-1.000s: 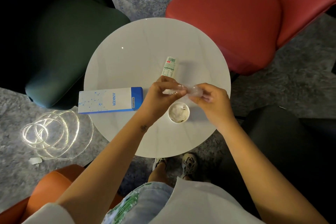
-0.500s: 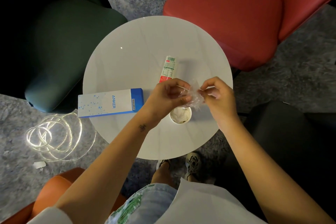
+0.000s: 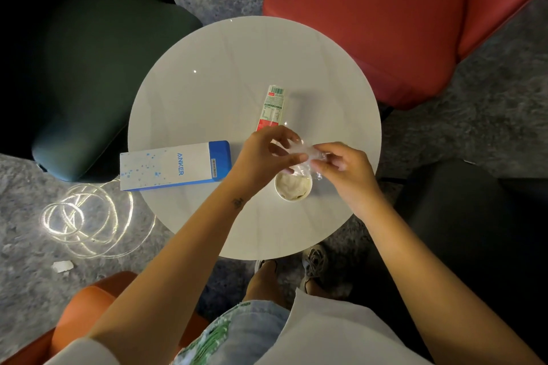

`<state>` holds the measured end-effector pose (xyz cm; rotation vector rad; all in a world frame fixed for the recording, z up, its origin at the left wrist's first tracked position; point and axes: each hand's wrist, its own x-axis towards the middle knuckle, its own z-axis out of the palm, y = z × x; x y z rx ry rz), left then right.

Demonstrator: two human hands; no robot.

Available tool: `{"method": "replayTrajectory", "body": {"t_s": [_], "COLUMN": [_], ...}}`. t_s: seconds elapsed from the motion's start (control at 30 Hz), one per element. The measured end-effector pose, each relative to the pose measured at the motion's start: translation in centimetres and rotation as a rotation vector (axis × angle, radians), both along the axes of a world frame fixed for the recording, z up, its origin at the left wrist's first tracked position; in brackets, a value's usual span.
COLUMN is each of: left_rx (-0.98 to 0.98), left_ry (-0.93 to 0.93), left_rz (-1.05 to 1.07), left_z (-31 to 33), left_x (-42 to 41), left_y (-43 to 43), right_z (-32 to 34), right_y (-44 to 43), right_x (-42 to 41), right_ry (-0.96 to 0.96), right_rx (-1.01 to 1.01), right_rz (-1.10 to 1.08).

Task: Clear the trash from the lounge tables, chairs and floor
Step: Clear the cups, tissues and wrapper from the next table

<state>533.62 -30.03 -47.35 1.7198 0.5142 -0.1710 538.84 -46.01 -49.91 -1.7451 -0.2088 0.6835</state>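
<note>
Both grips closed: left hand (image 3: 262, 157) and right hand (image 3: 345, 169) pinch one crumpled clear wrapper (image 3: 307, 155), hard to make out, over one cup (image 3: 292, 189) on the table (image 3: 222, 83). One packet (image 3: 274, 107) is half hidden behind the left hand, and there is one box (image 3: 172, 166).

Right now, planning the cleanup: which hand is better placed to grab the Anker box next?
Left, probably: the left hand is beside the Anker box; the right hand, farther off, can hold the clear wrapper.
</note>
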Motion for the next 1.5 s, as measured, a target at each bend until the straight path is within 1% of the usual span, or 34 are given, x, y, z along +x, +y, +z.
{"method": "replayTrajectory", "body": {"t_s": [0.03,0.1,0.17,0.27,0.3,0.4,0.5,0.63,0.73,0.9,1.0,1.1,1.2,1.33,1.5], "left_rx": [0.032,0.160,0.326,0.558,0.631,0.778,0.829,0.809,0.788,0.829,0.853,0.857,0.871,0.842,0.826], "left_ry": [0.014,0.034,0.033,0.023,0.025,0.034,0.028,0.003,-0.034,0.074,0.134,0.141,0.149,0.096,0.073], "left_rz": [-0.018,-0.068,-0.115,-0.147,-0.149,-0.148,-0.180,-0.154,-0.133,-0.217,-0.238,-0.223,-0.245,-0.264,-0.297], "left_z": [-0.6,-2.0,-3.6,-5.8,-6.3,-7.5,-8.0,-8.2,-8.4,-9.1,-9.7,-10.0,-10.0,-9.7,-9.1], "left_x": [-0.2,-0.7,-1.4,-2.4,-2.7,-3.7,-4.5,-5.1,-5.6,-6.0,-6.0,-5.8,-5.8,-6.0,-6.6], "left_y": [0.2,0.2,-0.2,-1.3,-1.6,-2.3,-2.7,-3.0,-3.4,-3.7,-3.8,-4.0,-4.3,-4.0,-3.2], "right_z": [-0.7,-1.8,-3.0,-4.7,-5.1,-6.2,-7.1,-7.7,-8.3,-9.2,-9.7,-10.2,-10.6,-10.9,-10.9], "right_y": [-0.1,-0.2,-0.1,0.5,0.6,0.6,0.1,0.2,0.4,0.7,0.7,0.5,0.2,-0.6,-1.1], "right_x": [0.0,-0.3,-1.1,-2.7,-3.2,-4.2,-4.8,-5.0,-5.6,-5.9,-5.8,-5.7,-5.8,-5.7,-5.4], "right_ry": [-0.023,-0.082,-0.220,-0.572,-0.664,-0.845,-0.949,-0.918,-0.867,-0.865,-0.882,-0.925,-0.969,-0.978,-0.959], "right_rx": [-0.037,-0.093,-0.163,-0.286,-0.331,-0.508,-0.593,-0.668,-0.739,-0.767,-0.747,-0.719,-0.649,-0.529,-0.452], "right_rz": [-0.032,-0.095,-0.110,-0.037,-0.011,0.074,0.198,0.345,0.400,0.396,0.373,0.357,0.297,0.237,0.268]}}
